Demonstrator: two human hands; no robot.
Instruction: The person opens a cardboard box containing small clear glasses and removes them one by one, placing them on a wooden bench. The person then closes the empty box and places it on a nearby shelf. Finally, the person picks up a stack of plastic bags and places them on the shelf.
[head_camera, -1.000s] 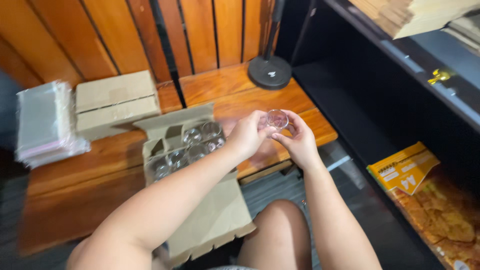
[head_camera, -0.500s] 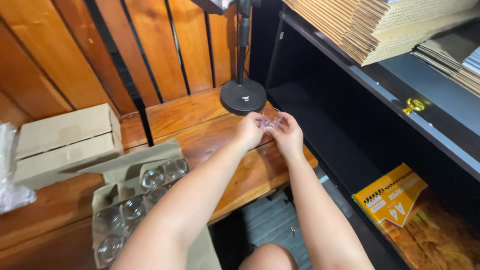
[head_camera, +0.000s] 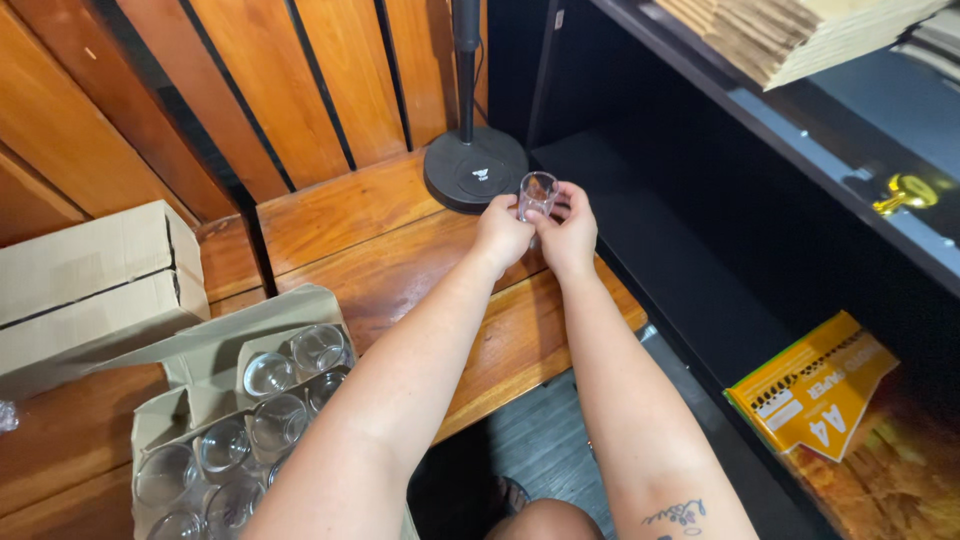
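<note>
A small clear glass (head_camera: 537, 193) is held upright at the far end of both outstretched arms, above the far right part of the wooden bench (head_camera: 380, 250) and just near of the round black stand base (head_camera: 476, 168). Both forearms reach away from the body and converge on it, the wrists nearly straight. The left hand (head_camera: 500, 232) grips the glass from the left, its fingers curled narrowly around the lower part with the thumb against the side. The right hand (head_camera: 570, 230) closes on it from the right, fingertips pinching the wall and rim, so the glass sits between the two hands and touches both. Whether the glass rests on anything below cannot be told.

Near and to the left, an open cardboard box (head_camera: 210, 370) on the bench holds more clear glasses (head_camera: 280, 415) in divided cells, well apart from the hands. A closed cardboard box (head_camera: 90, 280) stands further left. To the right is a dark shelf unit (head_camera: 760, 130), and a yellow paper packet (head_camera: 815, 395) lies low at the near right.
</note>
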